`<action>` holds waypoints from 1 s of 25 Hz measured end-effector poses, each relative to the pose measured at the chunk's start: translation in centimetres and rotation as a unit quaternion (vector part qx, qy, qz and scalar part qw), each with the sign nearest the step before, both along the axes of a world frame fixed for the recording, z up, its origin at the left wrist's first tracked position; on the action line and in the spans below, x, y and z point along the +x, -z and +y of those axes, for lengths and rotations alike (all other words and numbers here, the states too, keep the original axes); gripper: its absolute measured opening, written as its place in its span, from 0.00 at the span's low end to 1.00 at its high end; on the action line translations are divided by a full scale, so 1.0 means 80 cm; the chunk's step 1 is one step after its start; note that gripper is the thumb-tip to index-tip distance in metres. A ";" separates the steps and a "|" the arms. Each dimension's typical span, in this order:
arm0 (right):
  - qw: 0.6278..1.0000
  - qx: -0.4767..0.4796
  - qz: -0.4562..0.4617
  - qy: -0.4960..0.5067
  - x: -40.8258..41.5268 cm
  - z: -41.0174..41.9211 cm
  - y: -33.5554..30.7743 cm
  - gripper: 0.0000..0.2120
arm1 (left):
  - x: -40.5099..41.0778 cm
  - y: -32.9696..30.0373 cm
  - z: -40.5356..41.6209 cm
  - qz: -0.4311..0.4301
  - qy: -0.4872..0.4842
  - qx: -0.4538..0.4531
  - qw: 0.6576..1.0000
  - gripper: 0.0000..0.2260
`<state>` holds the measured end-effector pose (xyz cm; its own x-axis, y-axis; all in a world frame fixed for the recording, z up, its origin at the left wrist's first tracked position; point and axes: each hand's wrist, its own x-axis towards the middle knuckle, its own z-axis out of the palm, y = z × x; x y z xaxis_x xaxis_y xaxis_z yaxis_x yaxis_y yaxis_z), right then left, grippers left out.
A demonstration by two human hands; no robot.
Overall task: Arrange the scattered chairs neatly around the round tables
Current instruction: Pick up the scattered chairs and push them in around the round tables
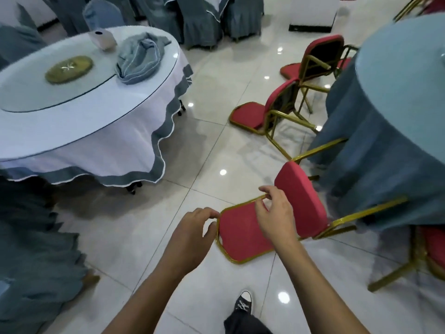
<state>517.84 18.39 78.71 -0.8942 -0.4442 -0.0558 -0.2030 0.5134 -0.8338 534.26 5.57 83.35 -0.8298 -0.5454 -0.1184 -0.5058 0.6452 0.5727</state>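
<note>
My left hand [192, 227] and right hand [277, 213], fingers curled, reach the gold backrest rim of the nearest tipped red chair [243, 235] on the floor; whether they grip, I cannot tell. At one o'clock, two more chairs [272, 109] lie toppled beside the blue-clothed desk [390, 121]; most remains undone

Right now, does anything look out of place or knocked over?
Yes. Three red chairs lie tipped over on the floor beside the blue table: the nearest chair by both hands, and two more beyond it.
</note>
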 end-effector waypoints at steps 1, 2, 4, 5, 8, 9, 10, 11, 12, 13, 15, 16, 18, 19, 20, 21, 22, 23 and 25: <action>1.000 0.002 0.003 0.009 -0.014 -0.014 -0.001 0.14 | -0.016 0.000 -0.019 0.000 0.015 -0.003 1.000 0.09; 1.000 0.004 0.007 0.023 -0.029 -0.028 0.000 0.14 | -0.036 0.004 -0.043 0.004 0.029 -0.002 1.000 0.09; 0.998 0.011 0.007 0.062 -0.051 -0.042 -0.001 0.14 | -0.070 0.009 -0.077 0.000 0.056 0.004 0.998 0.09; 0.996 0.012 0.004 0.091 -0.061 -0.047 0.004 0.14 | -0.089 0.014 -0.092 -0.009 0.076 0.008 0.997 0.09; 0.985 0.021 -0.006 0.173 -0.086 -0.059 0.022 0.14 | -0.149 0.033 -0.137 -0.025 0.158 0.024 0.987 0.09; 0.979 0.027 -0.012 0.201 -0.091 -0.065 0.031 0.14 | -0.169 0.040 -0.151 -0.029 0.187 0.036 0.981 0.09; 0.972 0.037 -0.019 0.233 -0.095 -0.074 0.042 0.14 | -0.190 0.050 -0.169 -0.034 0.221 0.047 0.974 0.09; 0.964 0.042 -0.026 0.261 -0.096 -0.085 0.052 0.14 | -0.207 0.059 -0.187 -0.039 0.252 0.055 0.965 0.09; 0.956 0.046 -0.034 0.287 -0.094 -0.099 0.062 0.14 | -0.222 0.069 -0.205 -0.045 0.281 0.061 0.957 0.09; 0.947 0.049 -0.045 0.314 -0.092 -0.115 0.071 0.15 | -0.237 0.080 -0.225 -0.055 0.310 0.066 0.947 0.10; 0.923 0.060 -0.069 0.375 -0.089 -0.150 0.097 0.15 | -0.268 0.109 -0.267 -0.074 0.360 0.072 0.927 0.11; 0.909 0.067 -0.084 0.402 -0.084 -0.167 0.112 0.15 | -0.279 0.125 -0.285 -0.080 0.378 0.070 0.920 0.11; 0.883 0.072 -0.108 0.451 -0.072 -0.193 0.152 0.14 | -0.298 0.164 -0.314 -0.081 0.406 0.065 0.908 0.13; 0.867 0.069 -0.122 0.478 -0.070 -0.203 0.178 0.13 | -0.309 0.190 -0.323 -0.082 0.419 0.063 0.902 0.14; 0.848 0.063 -0.142 0.506 -0.067 -0.213 0.211 0.12 | -0.319 0.223 -0.331 -0.088 0.427 0.063 0.898 0.15; 0.832 0.056 -0.160 0.528 -0.063 -0.219 0.243 0.11 | -0.326 0.256 -0.335 -0.097 0.430 0.064 0.895 0.16; 0.822 0.053 -0.169 0.541 -0.058 -0.223 0.278 0.10 | -0.333 0.294 -0.337 -0.106 0.432 0.065 0.893 0.17; 0.816 0.059 -0.178 0.547 -0.053 -0.227 0.322 0.09 | -0.339 0.341 -0.340 -0.116 0.435 0.064 0.891 0.18; 0.810 0.079 -0.190 0.549 -0.039 -0.236 0.427 0.11 | -0.341 0.451 -0.346 -0.134 0.441 0.062 0.885 0.20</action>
<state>514.72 -0.48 44.52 -0.6506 0.6460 -0.3992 0.7045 0.3173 -0.6348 506.96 -22.13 47.28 -0.8593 0.3318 -0.3893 0.0354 0.7979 0.6018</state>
